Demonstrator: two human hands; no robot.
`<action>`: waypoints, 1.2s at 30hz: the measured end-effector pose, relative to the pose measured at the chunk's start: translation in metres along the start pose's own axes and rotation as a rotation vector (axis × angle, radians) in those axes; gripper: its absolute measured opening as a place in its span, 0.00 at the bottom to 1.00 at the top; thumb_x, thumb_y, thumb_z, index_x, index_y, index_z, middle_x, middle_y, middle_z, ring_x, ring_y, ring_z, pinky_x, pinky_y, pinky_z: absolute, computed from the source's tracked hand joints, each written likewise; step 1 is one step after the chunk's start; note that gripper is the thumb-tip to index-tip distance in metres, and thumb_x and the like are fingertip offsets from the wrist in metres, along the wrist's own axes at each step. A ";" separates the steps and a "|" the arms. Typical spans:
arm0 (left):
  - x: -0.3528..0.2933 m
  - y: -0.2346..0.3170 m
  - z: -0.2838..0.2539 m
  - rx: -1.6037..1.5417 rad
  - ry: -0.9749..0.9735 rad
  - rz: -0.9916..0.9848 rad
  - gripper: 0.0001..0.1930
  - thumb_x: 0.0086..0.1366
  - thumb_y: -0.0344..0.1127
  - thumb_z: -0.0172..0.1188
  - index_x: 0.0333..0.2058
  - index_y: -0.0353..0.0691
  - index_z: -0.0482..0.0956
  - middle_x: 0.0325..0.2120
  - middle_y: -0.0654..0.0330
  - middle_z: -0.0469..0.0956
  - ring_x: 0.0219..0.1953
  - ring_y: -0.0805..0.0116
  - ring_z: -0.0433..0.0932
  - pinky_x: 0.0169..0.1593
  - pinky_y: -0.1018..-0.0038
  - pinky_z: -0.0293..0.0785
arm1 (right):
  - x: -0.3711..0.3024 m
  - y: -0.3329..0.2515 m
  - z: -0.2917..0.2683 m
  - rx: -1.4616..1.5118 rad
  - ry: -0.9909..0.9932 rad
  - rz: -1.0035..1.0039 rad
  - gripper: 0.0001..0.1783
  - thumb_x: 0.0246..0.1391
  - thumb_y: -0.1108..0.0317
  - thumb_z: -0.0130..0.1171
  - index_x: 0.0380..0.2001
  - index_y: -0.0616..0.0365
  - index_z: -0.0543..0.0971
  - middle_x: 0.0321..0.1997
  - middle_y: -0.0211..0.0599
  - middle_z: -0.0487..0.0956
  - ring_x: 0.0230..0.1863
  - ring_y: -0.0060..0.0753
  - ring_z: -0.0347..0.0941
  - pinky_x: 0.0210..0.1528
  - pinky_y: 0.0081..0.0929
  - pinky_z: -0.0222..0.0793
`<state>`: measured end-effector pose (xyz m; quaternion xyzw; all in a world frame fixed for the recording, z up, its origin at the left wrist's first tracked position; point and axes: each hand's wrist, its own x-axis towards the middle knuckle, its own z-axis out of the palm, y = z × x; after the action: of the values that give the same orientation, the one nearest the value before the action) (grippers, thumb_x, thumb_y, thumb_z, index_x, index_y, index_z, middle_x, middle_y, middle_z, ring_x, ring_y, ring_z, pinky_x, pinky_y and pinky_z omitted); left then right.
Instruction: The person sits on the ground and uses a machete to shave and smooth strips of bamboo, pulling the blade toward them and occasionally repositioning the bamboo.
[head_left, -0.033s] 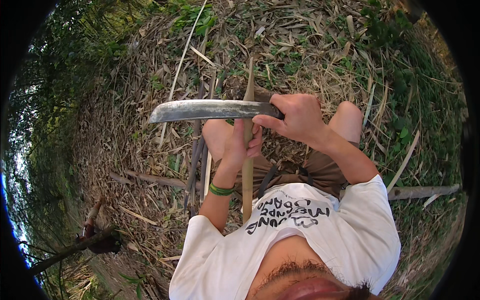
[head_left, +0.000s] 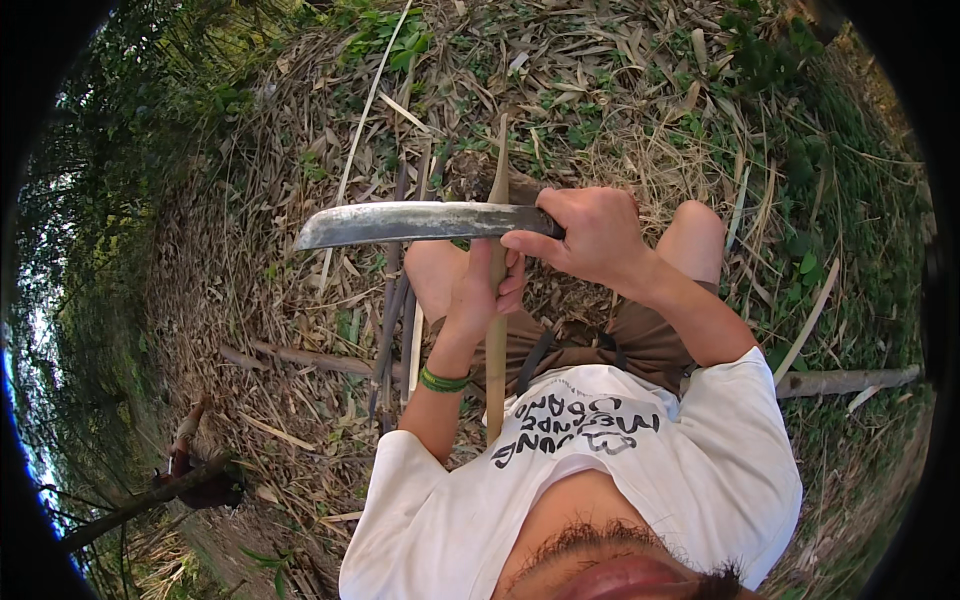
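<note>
My right hand [head_left: 598, 232] is closed round the dark handle end of a machete [head_left: 410, 222], its long, slightly curved steel blade pointing left. My right thumb presses along the near side by the handle. Upright in the picture runs a long, pale, narrow strip [head_left: 495, 375] that looks like split bamboo or wood, from near my shirt to a tapered far end. The blade lies crosswise over this strip. My left hand [head_left: 482, 288] grips the strip just below the blade, thumb up, fingers curled round it. Where blade and strip meet, contact is hard to make out.
My bare knees [head_left: 698, 232] stand on both sides of the work. Beyond them is a short log [head_left: 470, 175]. Dark sticks [head_left: 392, 330] lie beside my left leg, and a pole [head_left: 850, 383] at the right. Dry leaves cover the ground; a dark object [head_left: 210, 485] lies at lower left.
The machete and my right hand have shifted very slightly left. My left hand keeps its grip on the pale strip.
</note>
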<state>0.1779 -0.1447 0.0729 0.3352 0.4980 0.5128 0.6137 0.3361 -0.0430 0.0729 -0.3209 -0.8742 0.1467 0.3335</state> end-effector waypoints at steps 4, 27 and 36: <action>-0.010 -0.006 0.002 0.223 0.108 0.054 0.30 0.75 0.64 0.29 0.29 0.44 0.63 0.15 0.70 0.57 0.15 0.81 0.55 0.19 0.80 0.51 | 0.004 -0.004 0.000 -0.006 0.018 -0.038 0.39 0.52 0.26 0.53 0.12 0.53 0.70 0.12 0.33 0.73 0.12 0.37 0.73 0.13 0.38 0.63; -0.079 -0.006 -0.012 -0.049 -0.043 0.042 0.27 0.75 0.65 0.34 0.34 0.44 0.63 0.18 0.68 0.59 0.17 0.82 0.53 0.19 0.83 0.50 | 0.011 0.196 -0.068 -0.262 -0.045 0.734 0.44 0.62 0.27 0.42 0.18 0.63 0.74 0.09 0.33 0.62 0.13 0.30 0.62 0.20 0.34 0.56; -0.024 0.009 0.000 0.002 0.106 -0.001 0.24 0.75 0.61 0.41 0.35 0.45 0.65 0.17 0.68 0.61 0.14 0.82 0.54 0.18 0.83 0.50 | -0.007 0.012 -0.019 0.085 0.005 0.032 0.38 0.54 0.30 0.57 0.15 0.57 0.73 0.10 0.40 0.70 0.14 0.46 0.71 0.19 0.39 0.65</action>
<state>0.1754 -0.1658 0.0876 0.3080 0.5303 0.5291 0.5865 0.3582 -0.0377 0.0778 -0.3208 -0.8609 0.1885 0.3469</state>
